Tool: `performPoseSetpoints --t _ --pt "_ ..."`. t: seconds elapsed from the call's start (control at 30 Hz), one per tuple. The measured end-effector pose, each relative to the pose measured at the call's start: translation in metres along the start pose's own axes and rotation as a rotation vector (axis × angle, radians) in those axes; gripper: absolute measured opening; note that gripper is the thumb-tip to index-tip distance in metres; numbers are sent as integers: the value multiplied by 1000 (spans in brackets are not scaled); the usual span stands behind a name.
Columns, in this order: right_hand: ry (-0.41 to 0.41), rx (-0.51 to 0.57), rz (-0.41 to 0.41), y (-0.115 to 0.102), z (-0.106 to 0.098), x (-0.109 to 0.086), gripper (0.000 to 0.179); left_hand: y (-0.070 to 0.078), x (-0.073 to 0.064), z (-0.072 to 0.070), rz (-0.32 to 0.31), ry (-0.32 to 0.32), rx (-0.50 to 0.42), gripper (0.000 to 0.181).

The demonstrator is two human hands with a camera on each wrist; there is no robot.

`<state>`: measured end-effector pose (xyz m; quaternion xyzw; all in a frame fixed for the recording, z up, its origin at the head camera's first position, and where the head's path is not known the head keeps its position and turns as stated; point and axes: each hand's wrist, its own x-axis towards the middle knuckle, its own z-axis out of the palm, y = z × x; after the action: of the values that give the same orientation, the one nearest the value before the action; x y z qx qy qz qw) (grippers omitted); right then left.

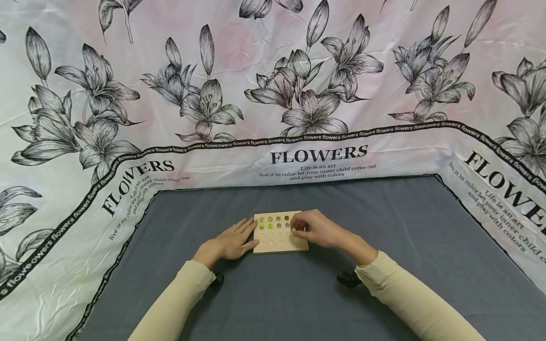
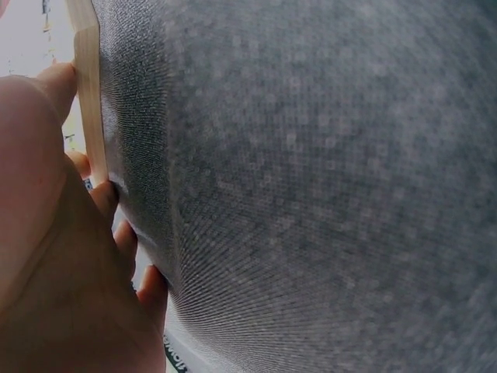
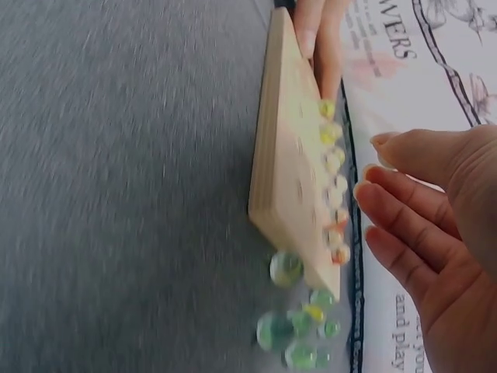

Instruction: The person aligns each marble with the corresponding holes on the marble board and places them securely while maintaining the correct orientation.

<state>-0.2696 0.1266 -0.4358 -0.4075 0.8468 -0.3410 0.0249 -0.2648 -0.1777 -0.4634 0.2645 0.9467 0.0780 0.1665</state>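
A pale wooden board [image 1: 273, 244] with rows of round holes lies on the grey cloth. Glass marbles [image 1: 270, 219], some yellow-green and others clear or darker, sit in its two far rows. My left hand [image 1: 232, 240] rests at the board's left side, fingers spread and extended along the edge, thumb at the near corner. Over the board's right part, my right hand [image 1: 315, 228] bends its fingers down and pinches a small greenish marble [image 1: 293, 229] at the fingertips. In the right wrist view, the thumb of my right hand [image 3: 435, 202] covers part of the pinch.
Several loose green marbles [image 3: 283, 268] lie on the cloth by the board's right end, hidden behind my right hand in the head view. A flower-printed curtain [image 1: 320, 163] borders the grey cloth [image 1: 273, 293] at the back and sides.
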Motion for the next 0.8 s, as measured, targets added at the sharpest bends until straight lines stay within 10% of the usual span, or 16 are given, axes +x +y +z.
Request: performPoseSetpoints --t 0.8 --pt "119 15 97 -12 47 37 9 7 -5 -10 -13 -21 -10 69"
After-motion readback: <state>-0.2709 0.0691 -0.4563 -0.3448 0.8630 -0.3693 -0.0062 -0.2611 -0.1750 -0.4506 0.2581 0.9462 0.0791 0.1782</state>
